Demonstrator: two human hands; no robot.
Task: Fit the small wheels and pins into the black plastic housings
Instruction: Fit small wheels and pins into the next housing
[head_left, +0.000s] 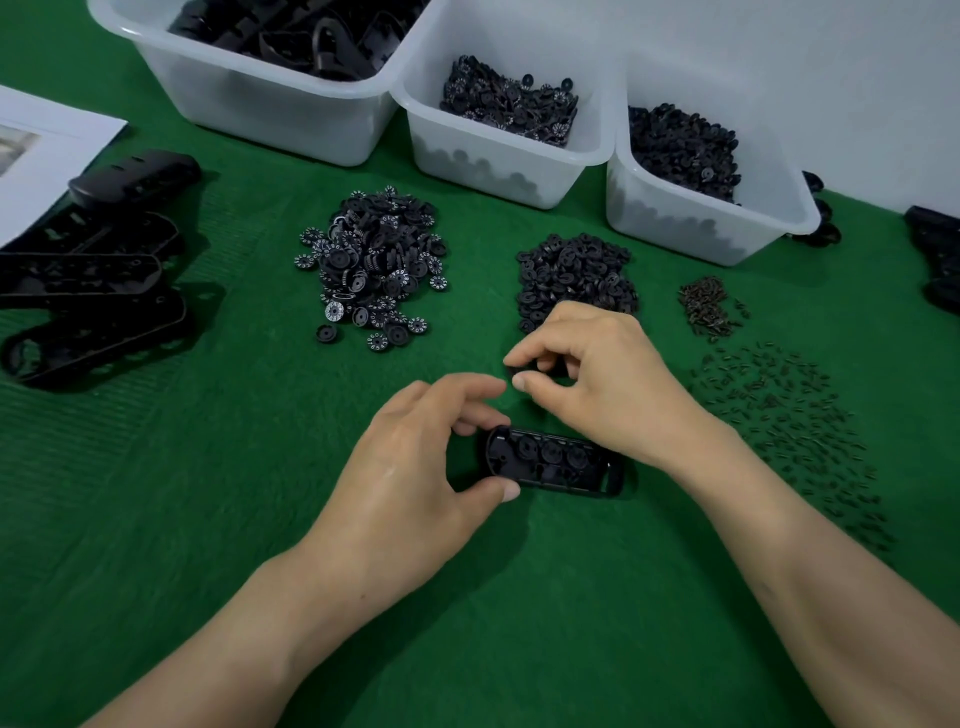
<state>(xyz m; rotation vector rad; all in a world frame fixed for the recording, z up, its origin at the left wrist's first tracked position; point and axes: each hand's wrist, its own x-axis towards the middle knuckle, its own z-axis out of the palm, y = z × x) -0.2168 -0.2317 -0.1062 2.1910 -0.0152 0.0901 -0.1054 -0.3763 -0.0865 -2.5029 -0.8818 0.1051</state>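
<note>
A black plastic housing (553, 462) lies on the green mat with three small wheels seated in its sockets. My left hand (415, 467) grips its left end between thumb and fingers. My right hand (597, 379) hovers just behind the housing, its fingers curled and pinching small black wheels (519, 372). A pile of numbered wheels (374, 270) and a pile of plain black wheels (574, 278) lie farther back. Small brown pins (709, 306) and scattered black pins (789, 415) lie to the right.
Three white bins stand at the back: one with housings (260, 98), two with wheels (498, 150) (696, 218). Several assembled housings (98, 270) are stacked at the left beside a white sheet (47, 156). More black parts (940, 260) sit at the right edge.
</note>
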